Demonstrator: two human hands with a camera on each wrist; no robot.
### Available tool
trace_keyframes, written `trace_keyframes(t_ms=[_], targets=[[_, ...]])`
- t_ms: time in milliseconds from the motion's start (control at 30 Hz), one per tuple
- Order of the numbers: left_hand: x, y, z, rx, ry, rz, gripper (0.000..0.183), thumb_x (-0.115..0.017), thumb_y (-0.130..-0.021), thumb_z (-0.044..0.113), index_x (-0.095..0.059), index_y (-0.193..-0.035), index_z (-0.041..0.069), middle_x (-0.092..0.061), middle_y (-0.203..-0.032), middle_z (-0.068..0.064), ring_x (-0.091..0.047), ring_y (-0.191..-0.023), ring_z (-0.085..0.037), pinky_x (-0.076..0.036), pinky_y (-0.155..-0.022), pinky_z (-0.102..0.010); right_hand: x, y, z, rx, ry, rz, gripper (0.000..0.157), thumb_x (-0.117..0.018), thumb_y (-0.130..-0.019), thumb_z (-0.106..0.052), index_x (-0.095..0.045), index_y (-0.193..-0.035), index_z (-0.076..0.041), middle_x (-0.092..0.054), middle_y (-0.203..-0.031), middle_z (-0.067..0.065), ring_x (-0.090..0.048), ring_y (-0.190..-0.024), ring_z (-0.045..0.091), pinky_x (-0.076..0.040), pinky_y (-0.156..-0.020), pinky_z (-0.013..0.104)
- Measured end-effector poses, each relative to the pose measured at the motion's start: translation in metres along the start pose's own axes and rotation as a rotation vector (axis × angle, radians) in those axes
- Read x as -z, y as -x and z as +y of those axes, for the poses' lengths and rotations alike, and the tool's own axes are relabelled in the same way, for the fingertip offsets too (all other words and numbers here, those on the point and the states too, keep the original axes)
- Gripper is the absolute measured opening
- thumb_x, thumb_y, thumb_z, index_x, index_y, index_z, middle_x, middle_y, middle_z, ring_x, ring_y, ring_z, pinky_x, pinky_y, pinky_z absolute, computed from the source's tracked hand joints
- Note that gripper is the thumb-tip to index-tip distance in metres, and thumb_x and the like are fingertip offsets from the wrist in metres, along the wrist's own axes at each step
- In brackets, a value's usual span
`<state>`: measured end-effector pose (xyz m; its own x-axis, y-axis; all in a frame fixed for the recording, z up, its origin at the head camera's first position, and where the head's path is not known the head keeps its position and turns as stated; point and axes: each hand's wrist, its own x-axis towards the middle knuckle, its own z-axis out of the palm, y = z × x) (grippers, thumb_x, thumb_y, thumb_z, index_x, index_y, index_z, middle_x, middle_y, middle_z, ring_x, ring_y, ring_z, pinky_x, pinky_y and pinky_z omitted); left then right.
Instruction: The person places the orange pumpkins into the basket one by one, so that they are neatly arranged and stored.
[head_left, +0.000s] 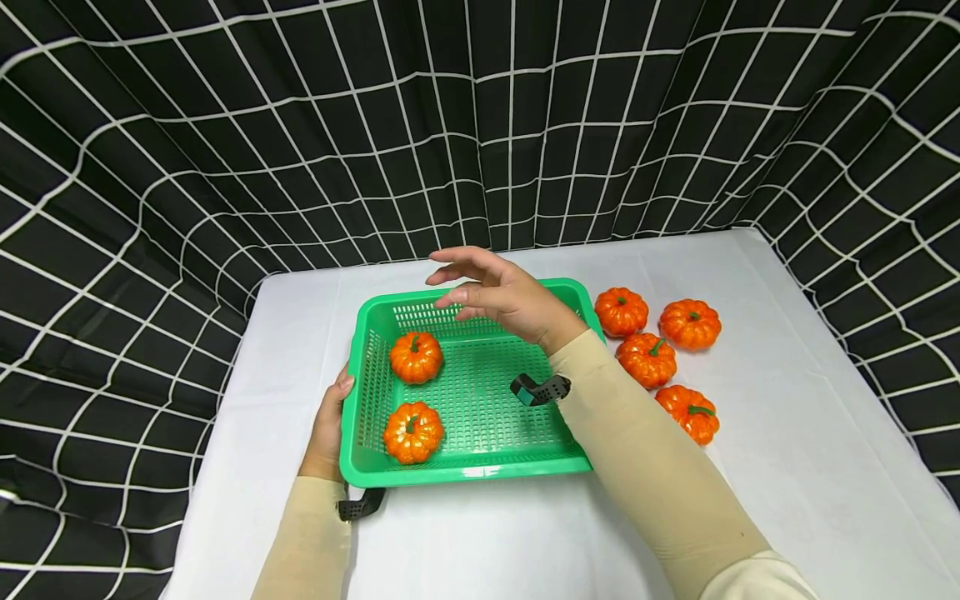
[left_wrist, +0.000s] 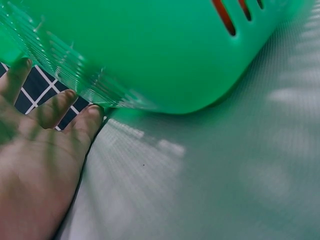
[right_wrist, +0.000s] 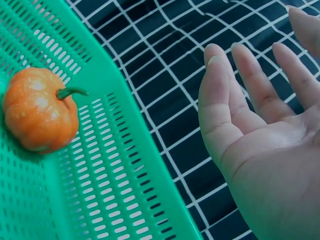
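A green plastic basket (head_left: 487, 475) with slotted walls sits on the white-covered table. Inside it, toward the left, are two small orange pumpkins with green stems, a rear pumpkin (head_left: 416, 357) and a front pumpkin (head_left: 413, 432). My left hand (head_left: 327, 425) grips the basket's left rim, thumb on the edge; in the left wrist view its fingers (left_wrist: 52, 107) lie against the outer wall. My right hand (head_left: 502, 292) hovers over the basket's far side, fingers loosely bent, holding nothing. The right wrist view shows that hand (right_wrist: 270, 135) apart from the basket and a pumpkin (right_wrist: 41, 110).
Several more orange pumpkins lie on the table right of the basket, among them one (head_left: 690, 324) at the back right and one (head_left: 688, 413) near the right forearm. A black curtain with white grid lines (head_left: 510, 125) surrounds the white tablecloth (head_left: 795, 467).
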<state>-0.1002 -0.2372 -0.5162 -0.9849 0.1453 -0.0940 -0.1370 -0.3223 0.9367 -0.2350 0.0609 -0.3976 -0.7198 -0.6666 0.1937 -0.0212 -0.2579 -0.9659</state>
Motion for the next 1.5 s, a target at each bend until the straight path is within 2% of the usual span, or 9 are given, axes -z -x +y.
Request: trace_keyframes(t_ms=[233, 400, 633, 767, 967, 1367, 1500], targets=[[-0.002, -0.002, -0.002, 0.005, 0.007, 0.002, 0.071, -0.027, -0.108, 0.035, -0.014, -0.177, 0.031, -0.026, -0.174, -0.007, -0.035, -0.148, -0.033, -0.04, -0.114, -0.039, 0.004, 0.004, -0.005, 0.036, -0.025, 0.015, 0.054, -0.067, -0.104, -0.005, -0.055, -0.157, -0.009, -0.058, -0.148, 0.021, -0.064, -0.121, 0.051, -0.056, -0.095, 0.049], [-0.002, -0.002, -0.003, 0.017, -0.002, 0.016, 0.071, -0.028, -0.108, 0.036, -0.014, -0.177, 0.032, -0.025, -0.176, -0.005, -0.034, -0.149, -0.033, -0.04, -0.114, -0.039, 0.007, 0.009, -0.007, 0.032, -0.034, 0.041, 0.055, -0.068, -0.104, -0.006, -0.053, -0.158, -0.008, -0.058, -0.148, 0.021, -0.063, -0.123, 0.051, -0.054, -0.099, 0.055], [0.0, -0.003, -0.005, 0.019, -0.018, 0.019, 0.071, -0.029, -0.108, 0.037, -0.013, -0.177, 0.032, -0.024, -0.176, -0.006, -0.034, -0.148, -0.034, -0.042, -0.112, -0.038, 0.012, 0.017, -0.011, 0.046, -0.054, 0.087, 0.051, -0.064, -0.106, -0.011, -0.055, -0.156, -0.007, -0.058, -0.147, 0.024, -0.063, -0.123, 0.049, -0.055, -0.096, 0.046], [0.002, -0.002, -0.006, 0.028, -0.033, 0.04, 0.071, -0.029, -0.108, 0.039, -0.014, -0.177, 0.032, -0.026, -0.174, -0.006, -0.037, -0.146, -0.033, -0.044, -0.11, -0.038, 0.015, 0.023, -0.015, 0.058, -0.038, 0.111, 0.05, -0.063, -0.107, -0.014, -0.055, -0.155, -0.006, -0.059, -0.147, 0.024, -0.064, -0.123, 0.046, -0.055, -0.098, 0.048], [0.003, -0.001, -0.007, 0.029, -0.036, 0.045, 0.071, -0.03, -0.108, 0.039, -0.015, -0.177, 0.031, -0.031, -0.171, -0.008, -0.04, -0.142, -0.034, -0.045, -0.109, -0.038, 0.021, 0.032, -0.018, 0.054, -0.025, 0.149, 0.047, -0.064, -0.107, -0.011, -0.057, -0.154, -0.008, -0.059, -0.145, 0.024, -0.06, -0.126, 0.054, -0.053, -0.1, 0.051], [0.002, 0.0, -0.004, 0.032, -0.054, 0.052, 0.071, -0.029, -0.108, 0.04, -0.015, -0.177, 0.034, -0.026, -0.176, -0.003, -0.033, -0.15, -0.033, -0.038, -0.115, -0.044, 0.035, 0.049, -0.027, 0.036, 0.049, 0.19, 0.046, -0.068, -0.107, -0.012, -0.06, -0.152, -0.014, -0.059, -0.144, 0.024, -0.06, -0.126, 0.052, -0.055, -0.098, 0.047], [0.002, 0.0, -0.004, 0.027, -0.058, 0.055, 0.071, -0.029, -0.107, 0.04, -0.016, -0.177, 0.034, -0.025, -0.176, -0.003, -0.033, -0.151, -0.033, -0.038, -0.115, -0.043, 0.041, 0.055, -0.032, 0.03, 0.063, 0.196, 0.046, -0.068, -0.107, -0.01, -0.06, -0.152, -0.012, -0.058, -0.145, 0.024, -0.061, -0.125, 0.049, -0.055, -0.098, 0.046]])
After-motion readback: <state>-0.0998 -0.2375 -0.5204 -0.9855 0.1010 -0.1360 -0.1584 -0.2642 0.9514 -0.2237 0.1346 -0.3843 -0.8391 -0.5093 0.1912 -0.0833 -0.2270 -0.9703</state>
